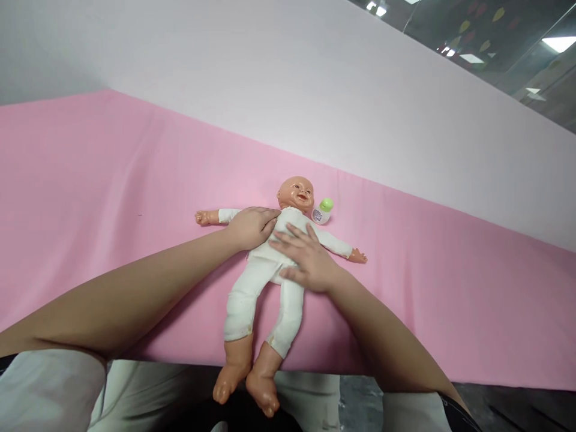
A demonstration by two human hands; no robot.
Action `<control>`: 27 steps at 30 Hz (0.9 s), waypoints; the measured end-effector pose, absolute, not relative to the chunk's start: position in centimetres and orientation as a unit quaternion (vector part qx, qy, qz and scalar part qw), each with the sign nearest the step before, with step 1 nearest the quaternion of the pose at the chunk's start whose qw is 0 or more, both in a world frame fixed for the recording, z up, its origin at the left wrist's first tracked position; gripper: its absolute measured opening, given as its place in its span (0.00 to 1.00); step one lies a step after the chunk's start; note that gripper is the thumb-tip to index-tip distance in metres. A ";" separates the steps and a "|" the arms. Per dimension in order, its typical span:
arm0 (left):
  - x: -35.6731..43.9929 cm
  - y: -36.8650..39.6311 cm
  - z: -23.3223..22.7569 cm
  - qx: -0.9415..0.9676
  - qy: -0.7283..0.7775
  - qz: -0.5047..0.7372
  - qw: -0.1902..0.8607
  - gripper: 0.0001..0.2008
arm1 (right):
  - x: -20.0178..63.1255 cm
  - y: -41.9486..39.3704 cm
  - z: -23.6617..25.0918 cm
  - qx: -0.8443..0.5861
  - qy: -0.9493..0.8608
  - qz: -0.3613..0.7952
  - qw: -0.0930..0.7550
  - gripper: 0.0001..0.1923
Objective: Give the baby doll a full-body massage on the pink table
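Observation:
A baby doll (288,309) with a white cloth body lies on its back, its feet hanging past the near edge of the table. Flat against the doll's chest and shoulder, on the left side, rests my left hand (254,228), its fingers stretched out. My right hand (310,258) lies spread over the belly and lower chest, fingers apart. Neither hand grips anything. Beside the doll's head, on the right, is a small white bottle (321,213) with a green cap, touched by neither hand.
Pink cloth (135,156) covers the table, with some folds in it. A white wall (270,78) rises behind the far edge, and a glass panel (504,54) with light reflections is above it at upper right. My legs are below the near edge.

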State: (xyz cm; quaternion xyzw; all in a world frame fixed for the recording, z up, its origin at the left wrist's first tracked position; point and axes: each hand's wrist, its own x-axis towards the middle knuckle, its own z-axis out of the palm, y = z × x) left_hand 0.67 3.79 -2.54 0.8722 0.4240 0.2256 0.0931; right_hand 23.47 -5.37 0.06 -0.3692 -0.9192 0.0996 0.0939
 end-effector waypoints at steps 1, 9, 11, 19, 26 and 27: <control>0.7 3.8 -2.6 0.873 0.423 0.227 0.090 0.27 | 24.1 -4.5 -0.3 -0.397 -0.907 0.098 0.102 0.35; 0.4 4.1 -3.0 0.871 0.403 0.269 0.076 0.25 | 26.9 -1.9 -2.1 -0.565 -0.798 0.062 0.202 0.28; 0.5 3.3 -2.6 0.873 0.358 0.323 0.072 0.22 | 27.0 -1.9 -2.2 -0.602 -0.775 0.040 0.186 0.28; 2.4 -4.3 0.1 0.908 0.001 0.330 0.257 0.15 | 26.4 -1.8 -2.2 -0.640 -0.758 -0.012 0.129 0.32; 2.2 -0.8 -1.1 0.954 0.139 0.192 0.182 0.27 | 26.3 -2.0 -2.3 -0.627 -0.767 0.001 0.135 0.31; 2.0 0.3 -1.4 0.953 0.163 0.191 0.170 0.28 | 26.3 -2.0 -2.3 -0.624 -0.769 0.004 0.141 0.31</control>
